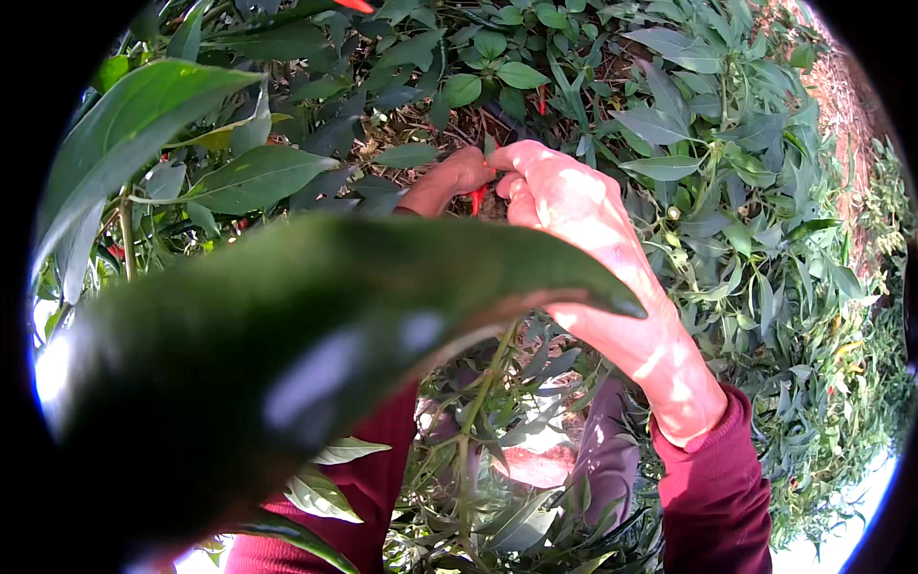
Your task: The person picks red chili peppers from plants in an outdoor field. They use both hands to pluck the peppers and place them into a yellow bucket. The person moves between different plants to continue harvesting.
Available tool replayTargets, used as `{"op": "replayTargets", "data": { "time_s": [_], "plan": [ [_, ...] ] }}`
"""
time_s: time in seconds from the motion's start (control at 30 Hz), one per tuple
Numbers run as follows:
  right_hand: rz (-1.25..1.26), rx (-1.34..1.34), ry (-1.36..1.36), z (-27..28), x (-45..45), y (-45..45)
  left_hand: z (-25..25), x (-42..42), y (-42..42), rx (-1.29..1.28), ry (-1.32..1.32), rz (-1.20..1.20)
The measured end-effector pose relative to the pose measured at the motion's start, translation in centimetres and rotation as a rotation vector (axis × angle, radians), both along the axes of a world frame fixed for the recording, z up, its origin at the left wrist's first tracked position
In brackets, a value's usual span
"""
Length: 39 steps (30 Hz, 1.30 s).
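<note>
Low among the pepper plants, my left hand (465, 169) has its fingers closed at a red chili pepper (478, 199), whose lower end hangs below the fingertips. Coming in from the right, my right hand (584, 208) reaches the same spot with its fingers bent. Its index fingertip is at the pepper's upper end, close to my left fingers. Whether it pinches the stem is too small to tell. A large, blurred green chili pepper (358, 287) hangs right before the camera and hides most of my left forearm and part of my right palm.
Broad pepper leaves (258, 179) crowd the left. A leafy stem (466, 445) rises between my forearms, in front of my trouser leg (606, 445). Another red chili (542, 100) hangs beyond my hands. Dense foliage (760, 301) lines the right, beside a strip of dry ground (835, 122).
</note>
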State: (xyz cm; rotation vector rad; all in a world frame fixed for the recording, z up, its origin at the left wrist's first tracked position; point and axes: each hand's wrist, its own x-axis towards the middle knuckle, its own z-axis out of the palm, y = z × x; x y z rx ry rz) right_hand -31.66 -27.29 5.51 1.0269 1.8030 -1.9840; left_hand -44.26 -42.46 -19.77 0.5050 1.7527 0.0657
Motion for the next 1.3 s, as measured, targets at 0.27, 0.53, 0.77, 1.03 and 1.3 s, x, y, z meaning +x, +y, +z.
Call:
{"op": "replayTargets", "data": {
  "time_s": [0.27, 0.53, 0.77, 1.03, 1.3],
  "plan": [
    [0.234, 0.588, -0.205, -20.4, -2.4, -2.9, 3.5, -0.1, -0.4, -0.023, 0.167, -0.084],
    [0.363, 0.816, -0.313, -26.5, -1.9, -0.5, 6.9, -1.0, 1.0, 0.084, -0.009, -0.032],
    [0.23, 0.755, -0.305, -31.5, -2.1, -0.5, 8.6, -0.6, 0.5, 0.036, -0.1, 0.007],
    [0.103, 0.717, -0.393, -31.9, -2.2, 0.0, 7.2, 0.6, -0.8, 0.155, 0.018, 0.077],
    [-0.225, 0.125, -0.198, -30.5, -0.5, -0.2, 7.5, 0.8, -1.0, 0.083, 0.034, 0.019]
  ]
}}
